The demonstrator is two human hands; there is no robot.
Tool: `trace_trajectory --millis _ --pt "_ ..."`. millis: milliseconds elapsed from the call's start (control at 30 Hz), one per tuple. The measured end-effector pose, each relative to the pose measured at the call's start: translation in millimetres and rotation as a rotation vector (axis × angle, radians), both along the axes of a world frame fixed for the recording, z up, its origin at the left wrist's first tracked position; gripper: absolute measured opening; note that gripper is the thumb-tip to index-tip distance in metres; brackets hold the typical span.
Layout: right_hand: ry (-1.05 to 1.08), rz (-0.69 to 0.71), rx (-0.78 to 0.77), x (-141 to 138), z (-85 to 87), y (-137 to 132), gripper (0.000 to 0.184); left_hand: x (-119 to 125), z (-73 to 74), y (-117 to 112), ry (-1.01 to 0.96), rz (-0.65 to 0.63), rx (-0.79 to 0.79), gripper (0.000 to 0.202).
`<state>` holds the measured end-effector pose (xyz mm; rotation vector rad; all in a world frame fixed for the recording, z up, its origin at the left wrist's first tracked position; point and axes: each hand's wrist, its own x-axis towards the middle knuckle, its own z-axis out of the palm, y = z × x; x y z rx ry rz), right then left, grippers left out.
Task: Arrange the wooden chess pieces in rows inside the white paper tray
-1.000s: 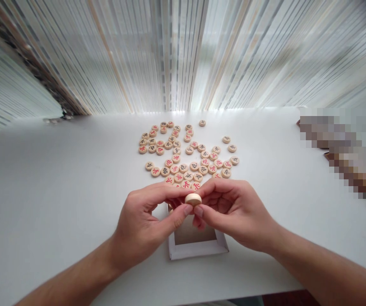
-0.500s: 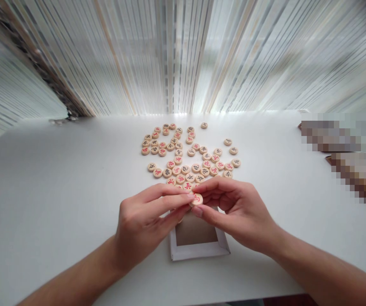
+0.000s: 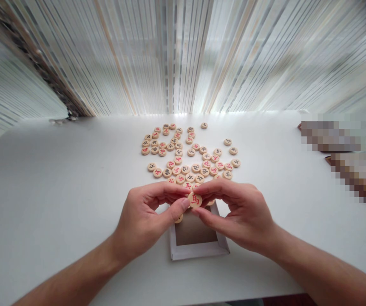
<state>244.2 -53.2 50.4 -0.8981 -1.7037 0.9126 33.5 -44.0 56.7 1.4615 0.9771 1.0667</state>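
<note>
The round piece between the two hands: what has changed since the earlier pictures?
The round piece has turned: first its plain edge showed, now its red character faces the camera. The left hand, partly covering the character midway, has drawn back leftwards. The right hand still helps hold it; the box and loose pieces stayed put.

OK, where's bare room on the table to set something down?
Left of the pieces, the table is broadly bare; so is the stretch between them and the pixelated objects at right. Pieces crowd just beyond the box.
</note>
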Motion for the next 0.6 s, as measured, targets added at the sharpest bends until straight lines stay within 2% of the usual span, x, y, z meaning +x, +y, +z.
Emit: trace_trajectory --millis 133,333,600 --pt "-0.11 -0.052 0.115 -0.2 4.6 1.2 0.014 -0.6 -0.4 -0.9 -0.027 -0.02 -0.039 0.009" --pt "-0.147 -0.041 0.219 -0.3 6.6 1.6 0.013 0.3 0.8 0.5 -0.056 -0.033 -0.068 0.01" --pt "-0.233 -0.076 0.311 -0.6 5.6 1.9 0.012 1.0 -1.1 1.0 0.004 -0.034 -0.017 0.01"
